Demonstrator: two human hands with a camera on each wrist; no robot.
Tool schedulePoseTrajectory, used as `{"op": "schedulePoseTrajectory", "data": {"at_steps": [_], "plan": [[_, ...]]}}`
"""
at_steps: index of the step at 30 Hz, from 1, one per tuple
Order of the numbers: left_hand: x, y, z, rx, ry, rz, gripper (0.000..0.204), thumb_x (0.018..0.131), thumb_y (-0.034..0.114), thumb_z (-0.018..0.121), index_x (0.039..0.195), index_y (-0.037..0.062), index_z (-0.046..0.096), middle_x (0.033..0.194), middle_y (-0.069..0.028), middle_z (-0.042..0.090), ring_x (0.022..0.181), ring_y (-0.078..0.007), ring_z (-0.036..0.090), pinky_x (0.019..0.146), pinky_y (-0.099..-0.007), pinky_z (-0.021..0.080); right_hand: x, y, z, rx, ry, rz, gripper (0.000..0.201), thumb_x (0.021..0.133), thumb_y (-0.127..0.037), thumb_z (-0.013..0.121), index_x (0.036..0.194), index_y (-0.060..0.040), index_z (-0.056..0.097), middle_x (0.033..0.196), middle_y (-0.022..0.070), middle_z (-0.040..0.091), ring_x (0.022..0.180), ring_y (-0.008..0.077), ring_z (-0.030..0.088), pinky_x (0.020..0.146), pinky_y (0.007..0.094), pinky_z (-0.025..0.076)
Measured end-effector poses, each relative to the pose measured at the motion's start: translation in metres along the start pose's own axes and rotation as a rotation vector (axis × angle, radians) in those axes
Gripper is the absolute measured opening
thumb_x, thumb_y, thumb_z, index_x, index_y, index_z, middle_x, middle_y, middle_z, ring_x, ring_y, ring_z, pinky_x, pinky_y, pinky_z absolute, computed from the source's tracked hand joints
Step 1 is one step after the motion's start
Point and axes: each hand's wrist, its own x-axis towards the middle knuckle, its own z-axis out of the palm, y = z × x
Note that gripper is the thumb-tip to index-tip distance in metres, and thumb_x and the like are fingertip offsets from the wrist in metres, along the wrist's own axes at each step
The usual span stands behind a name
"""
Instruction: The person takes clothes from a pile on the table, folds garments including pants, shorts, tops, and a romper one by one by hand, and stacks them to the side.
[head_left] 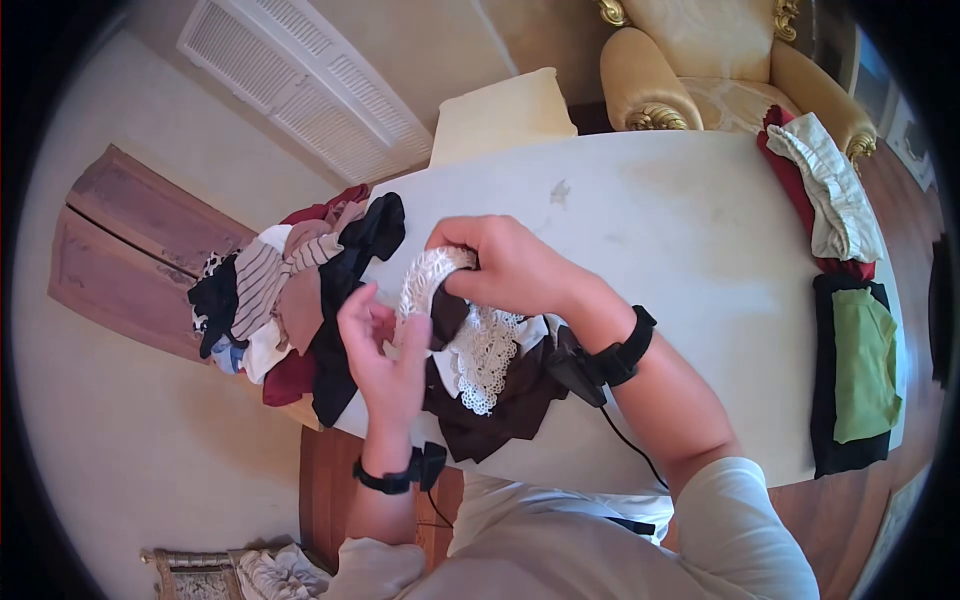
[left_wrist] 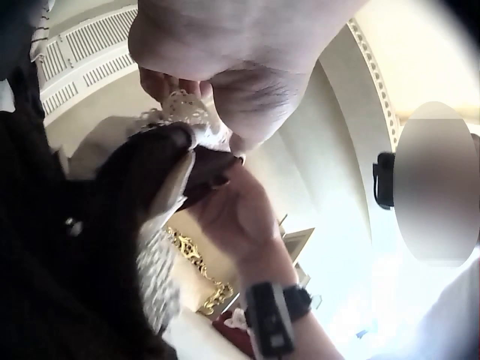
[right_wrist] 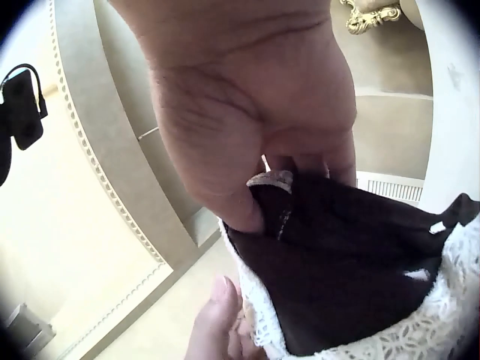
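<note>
A dark brown garment (head_left: 500, 425) with white lace trim (head_left: 485, 360) hangs between the two hands, its lower part over the table's near edge. My right hand (head_left: 515, 265) pinches the lace-edged band at the top; in the right wrist view the thumb and fingers of the right hand (right_wrist: 247, 112) grip the dark cloth (right_wrist: 337, 262). My left hand (head_left: 385, 350) is at the other side of the lace band, thumb against it, fingers partly bent. Dark cloth (left_wrist: 90, 247) and lace (left_wrist: 157, 277) fill the left wrist view's left side, beside the left hand (left_wrist: 232, 52).
A heap of mixed clothes (head_left: 285, 300) lies at the table's left end. Along the right end rest a green folded piece (head_left: 865, 365) on black cloth and a white folded garment (head_left: 825, 185) on red. A gold armchair (head_left: 720, 60) stands behind the white table (head_left: 690, 250).
</note>
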Motion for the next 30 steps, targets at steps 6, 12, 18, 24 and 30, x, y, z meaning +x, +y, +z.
{"op": "schedulePoseTrajectory", "data": {"at_steps": [6, 12, 18, 24, 30], "plan": [[-0.057, 0.006, 0.024, 0.149, -0.121, -0.129, 0.066, 0.083, 0.019, 0.084, 0.134, -0.0006, 0.046, 0.096, -0.0077, 0.06, 0.084, -0.017, 0.06, 0.077, -0.033, 0.051, 0.0, -0.018, -0.007, 0.061, 0.313, -0.044, 0.022, 0.082, -0.004, 0.067, 0.102, 0.0023, 0.062, 0.086, 0.0133, 0.068, 0.079, 0.0208, 0.063, 0.076, 0.0341, 0.052], [-0.055, 0.007, 0.021, -0.201, -0.321, -0.5, 0.033, 0.095, 0.008, 0.069, 0.122, -0.0009, 0.052, 0.098, -0.0075, 0.067, 0.08, -0.015, 0.068, 0.072, -0.0288, 0.056, 0.002, -0.02, -0.007, 0.078, 0.478, -0.021, 0.023, 0.086, -0.002, 0.065, 0.106, 0.001, 0.056, 0.092, 0.0091, 0.066, 0.084, 0.0153, 0.061, 0.077, 0.0302, 0.051], [-0.009, -0.008, -0.027, -0.555, 0.078, -0.329, 0.016, 0.101, 0.006, 0.059, 0.117, 0.005, 0.057, 0.105, -0.0065, 0.064, 0.092, -0.0138, 0.065, 0.078, -0.0291, 0.055, 0.005, -0.019, -0.02, 0.192, 0.621, -0.095, 0.021, 0.09, 0.004, 0.063, 0.109, -0.0006, 0.054, 0.097, 0.003, 0.064, 0.088, 0.0063, 0.059, 0.077, 0.0231, 0.049], [0.026, 0.002, -0.065, -0.751, 0.323, -0.19, 0.022, 0.104, 0.009, 0.053, 0.126, 0.0057, 0.055, 0.124, -0.0152, 0.062, 0.113, -0.0258, 0.062, 0.098, -0.0392, 0.05, 0.003, -0.017, -0.033, 0.096, 0.608, -0.103, 0.022, 0.087, 0.001, 0.069, 0.107, -0.0012, 0.062, 0.095, 0.0028, 0.068, 0.087, 0.0082, 0.063, 0.077, 0.0251, 0.052], [0.011, -0.028, -0.041, -0.486, 0.335, -0.179, 0.021, 0.106, 0.01, 0.05, 0.127, 0.0039, 0.051, 0.121, -0.0122, 0.06, 0.112, -0.0194, 0.058, 0.1, -0.0346, 0.045, -0.002, -0.015, -0.033, -0.269, 0.611, -0.076, 0.017, 0.085, -0.011, 0.073, 0.097, 0.0004, 0.067, 0.076, 0.007, 0.066, 0.068, 0.0133, 0.061, 0.063, 0.0303, 0.05]]}}
